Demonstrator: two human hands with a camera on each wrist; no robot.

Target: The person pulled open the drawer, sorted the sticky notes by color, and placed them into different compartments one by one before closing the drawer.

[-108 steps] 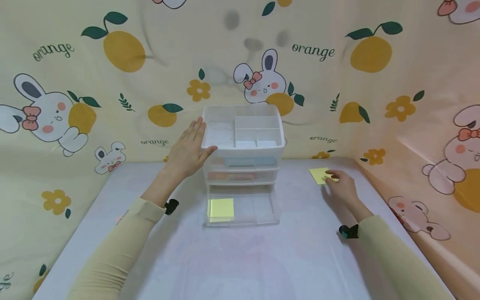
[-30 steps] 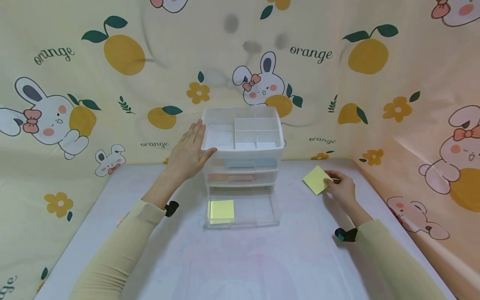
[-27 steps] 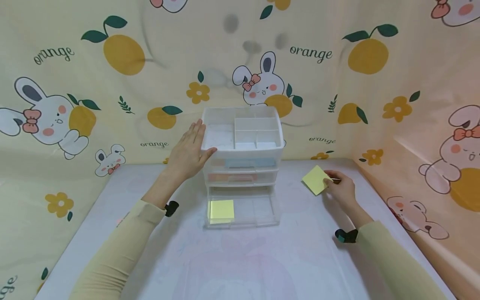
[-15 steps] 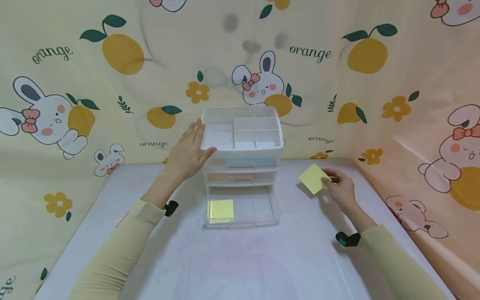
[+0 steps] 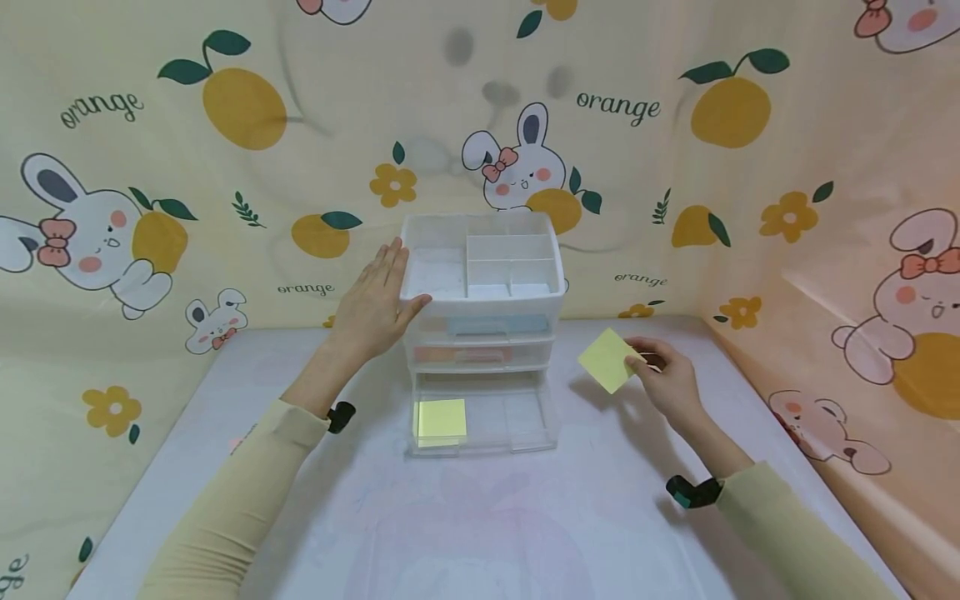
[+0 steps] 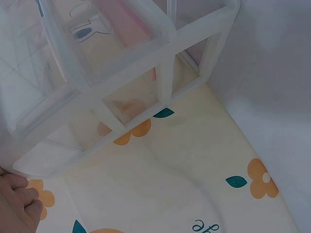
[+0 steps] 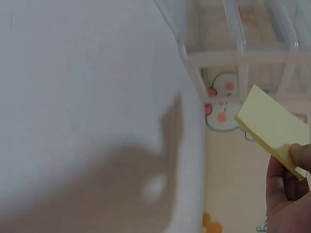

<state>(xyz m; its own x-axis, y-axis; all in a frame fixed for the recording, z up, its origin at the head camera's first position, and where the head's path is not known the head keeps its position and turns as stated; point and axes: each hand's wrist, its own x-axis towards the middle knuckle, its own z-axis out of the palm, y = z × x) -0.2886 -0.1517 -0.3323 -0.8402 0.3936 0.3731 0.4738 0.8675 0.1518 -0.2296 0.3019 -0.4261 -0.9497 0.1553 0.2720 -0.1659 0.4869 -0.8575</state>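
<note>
In the head view my left hand rests with straight fingers against the left side of a white plastic drawer organizer, its thumb over the front rim. My right hand, to the right of the organizer, pinches a pad of yellow sticky notes by one corner, raised over its shadow on the table. The right wrist view shows the pad's thickness, with the thumb on top and fingers beneath. The organizer's clear bottom drawer is pulled out. Another yellow sticky note pad lies in its left part.
Two upper drawers are closed, with a light blue item and an orange-pink item showing through. The organizer's top tray is split into compartments. A patterned curtain stands behind the white table and along its sides.
My right hand has picked the sticky note pad up from the table, turned it cornerwise and moved it left toward the organizer. My left hand has stayed in place.
</note>
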